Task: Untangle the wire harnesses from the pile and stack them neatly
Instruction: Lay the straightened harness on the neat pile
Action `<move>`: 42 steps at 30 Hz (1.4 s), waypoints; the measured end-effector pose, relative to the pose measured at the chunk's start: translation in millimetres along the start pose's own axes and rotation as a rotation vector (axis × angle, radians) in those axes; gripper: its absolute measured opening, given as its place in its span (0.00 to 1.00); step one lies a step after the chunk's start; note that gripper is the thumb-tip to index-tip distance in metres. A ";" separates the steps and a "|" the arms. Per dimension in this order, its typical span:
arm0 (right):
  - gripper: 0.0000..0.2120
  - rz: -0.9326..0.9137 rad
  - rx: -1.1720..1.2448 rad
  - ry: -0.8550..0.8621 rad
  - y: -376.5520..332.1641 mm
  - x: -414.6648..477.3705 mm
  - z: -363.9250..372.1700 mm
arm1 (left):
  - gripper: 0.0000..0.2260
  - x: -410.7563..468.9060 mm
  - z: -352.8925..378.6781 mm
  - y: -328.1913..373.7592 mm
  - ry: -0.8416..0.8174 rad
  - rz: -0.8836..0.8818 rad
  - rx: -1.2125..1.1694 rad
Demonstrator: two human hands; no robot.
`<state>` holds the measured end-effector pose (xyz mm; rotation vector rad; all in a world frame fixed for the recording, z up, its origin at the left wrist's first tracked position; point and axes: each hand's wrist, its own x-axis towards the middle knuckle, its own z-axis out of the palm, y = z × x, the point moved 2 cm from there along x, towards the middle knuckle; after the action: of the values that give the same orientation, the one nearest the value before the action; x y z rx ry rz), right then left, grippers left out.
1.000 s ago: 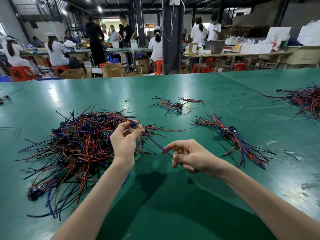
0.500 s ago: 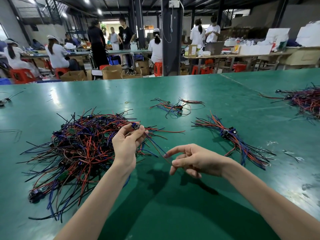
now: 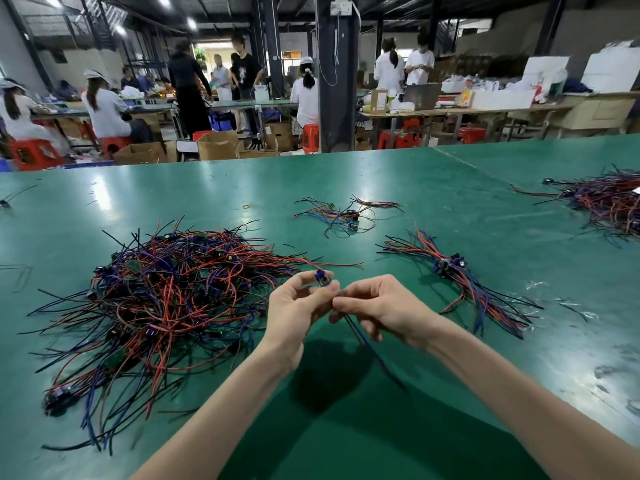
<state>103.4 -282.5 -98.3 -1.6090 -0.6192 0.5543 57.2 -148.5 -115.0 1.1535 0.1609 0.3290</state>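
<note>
A big tangled pile [image 3: 162,299] of red, blue and black wire harnesses lies on the green table to my left. My left hand [image 3: 294,311] pinches the small blue connector [image 3: 322,278] of one harness, lifted clear of the pile's right edge. My right hand [image 3: 381,308] sits right beside it and pinches that harness's wires, which hang down below my fingers [image 3: 367,344]. A stack of straightened harnesses [image 3: 460,282] lies to the right, with their connectors bunched together.
A small loose cluster of harnesses [image 3: 343,216] lies further back at the middle. Another pile [image 3: 609,202] sits at the far right edge. Scraps of clear plastic [image 3: 540,285] lie near the stack. Beyond the table people work at benches.
My left hand has moved right with the connector, away from the pile. My right hand has closed in beside it and taken hold of the wires.
</note>
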 end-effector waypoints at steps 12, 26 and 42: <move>0.04 -0.137 0.031 0.438 -32.0 3.8 -72.2 | 0.11 4.2 3.6 -9.3 -0.132 -0.117 0.116; 0.08 0.533 -0.836 0.807 9.6 -13.2 -175.7 | 0.05 9.5 -3.9 -13.8 -0.067 -0.124 0.122; 0.11 0.124 -1.339 0.719 10.9 5.4 -66.4 | 0.09 -11.8 5.4 -18.8 -0.252 0.267 0.761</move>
<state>152.7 -328.6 -101.0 -2.8829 -0.2967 -0.5392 50.9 -164.0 -130.6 1.9664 -0.1059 0.3647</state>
